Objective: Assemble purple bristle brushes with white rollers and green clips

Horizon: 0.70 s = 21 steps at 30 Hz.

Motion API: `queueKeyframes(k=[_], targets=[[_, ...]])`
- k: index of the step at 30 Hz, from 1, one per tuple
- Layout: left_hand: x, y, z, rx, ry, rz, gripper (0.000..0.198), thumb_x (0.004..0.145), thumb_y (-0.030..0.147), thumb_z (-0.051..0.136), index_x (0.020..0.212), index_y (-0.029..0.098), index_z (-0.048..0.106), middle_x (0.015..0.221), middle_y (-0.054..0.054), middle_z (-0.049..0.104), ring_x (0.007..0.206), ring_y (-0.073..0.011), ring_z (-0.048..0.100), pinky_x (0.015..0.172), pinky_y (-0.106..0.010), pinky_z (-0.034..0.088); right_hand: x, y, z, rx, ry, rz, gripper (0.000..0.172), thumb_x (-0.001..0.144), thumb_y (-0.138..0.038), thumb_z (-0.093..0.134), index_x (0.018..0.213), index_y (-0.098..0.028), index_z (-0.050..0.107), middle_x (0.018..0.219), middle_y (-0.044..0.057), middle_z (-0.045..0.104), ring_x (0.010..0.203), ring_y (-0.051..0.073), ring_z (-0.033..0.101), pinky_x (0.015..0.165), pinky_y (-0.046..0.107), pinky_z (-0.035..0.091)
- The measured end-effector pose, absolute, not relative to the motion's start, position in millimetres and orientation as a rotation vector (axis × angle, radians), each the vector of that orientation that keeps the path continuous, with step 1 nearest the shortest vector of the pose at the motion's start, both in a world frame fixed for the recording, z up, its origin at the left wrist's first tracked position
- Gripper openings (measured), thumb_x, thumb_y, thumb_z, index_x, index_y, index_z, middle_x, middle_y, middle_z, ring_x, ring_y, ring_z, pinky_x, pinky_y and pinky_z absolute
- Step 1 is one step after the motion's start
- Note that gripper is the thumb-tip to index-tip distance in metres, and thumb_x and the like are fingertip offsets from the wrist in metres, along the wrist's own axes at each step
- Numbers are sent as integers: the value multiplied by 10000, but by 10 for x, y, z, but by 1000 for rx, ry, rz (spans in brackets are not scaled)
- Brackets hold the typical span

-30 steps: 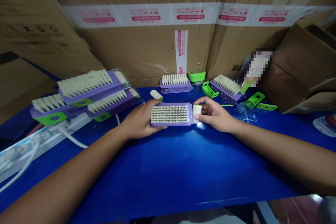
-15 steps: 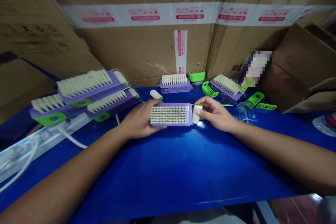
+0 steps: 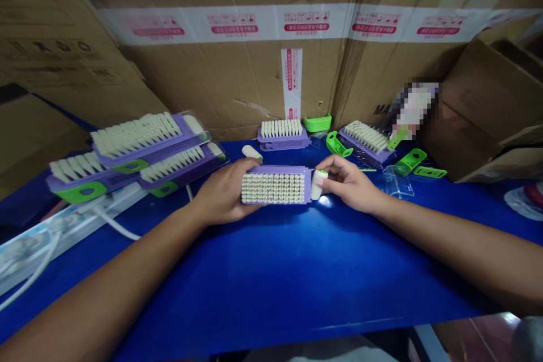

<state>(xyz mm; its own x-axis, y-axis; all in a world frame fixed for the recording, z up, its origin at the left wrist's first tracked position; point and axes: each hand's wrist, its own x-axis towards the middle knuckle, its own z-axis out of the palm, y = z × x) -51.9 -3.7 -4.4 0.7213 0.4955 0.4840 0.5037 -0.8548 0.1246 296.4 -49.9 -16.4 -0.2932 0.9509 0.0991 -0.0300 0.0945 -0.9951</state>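
Note:
A purple brush [image 3: 274, 188] with pale bristles facing me is gripped at its left end by my left hand [image 3: 224, 192]. My right hand [image 3: 350, 185] pinches a small white piece with a green edge [image 3: 317, 184] against or close beside the brush's right end; whether they touch is unclear. Just behind my left hand lies a similar white piece [image 3: 252, 152]. Another purple brush [image 3: 283, 133] sits bristles up behind the held one, with a green part [image 3: 318, 123] beside it.
Several purple brushes [image 3: 139, 138] are piled at the left over a white power strip [image 3: 72, 237] with cables. Right of centre are another brush [image 3: 367, 141], green parts [image 3: 410, 160] and clear plastic [image 3: 397, 182]. Cardboard boxes [image 3: 237, 79] stand behind the blue table [image 3: 288, 283].
The white piece in my right hand has tilted slightly, its top leaning right. The brush in my left hand has shifted very slightly left.

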Motion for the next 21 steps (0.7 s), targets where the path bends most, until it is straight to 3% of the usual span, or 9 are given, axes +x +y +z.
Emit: queueKeyframes(k=[12, 21], targets=[[-553, -41, -48, -2933, -884, -811, 742, 940, 443, 815, 1551, 273, 430, 1490, -187, 746, 1292, -399, 806, 1016, -553, 696, 2959, -499, -146, -964, -1433, 1378, 488, 844, -518, 998, 1067, -238, 666, 968, 9, 834, 791, 154, 822, 745, 318, 722], [-540, -47, -48, -2889, -865, -810, 751, 943, 435, 807, 1562, 261, 418, 1497, -201, 749, 1270, -422, 819, 984, -579, 710, 2977, -491, -132, -945, -1435, 1410, 421, 855, -454, 1002, 1059, -233, 708, 912, -4, 839, 794, 149, 830, 752, 308, 726]])
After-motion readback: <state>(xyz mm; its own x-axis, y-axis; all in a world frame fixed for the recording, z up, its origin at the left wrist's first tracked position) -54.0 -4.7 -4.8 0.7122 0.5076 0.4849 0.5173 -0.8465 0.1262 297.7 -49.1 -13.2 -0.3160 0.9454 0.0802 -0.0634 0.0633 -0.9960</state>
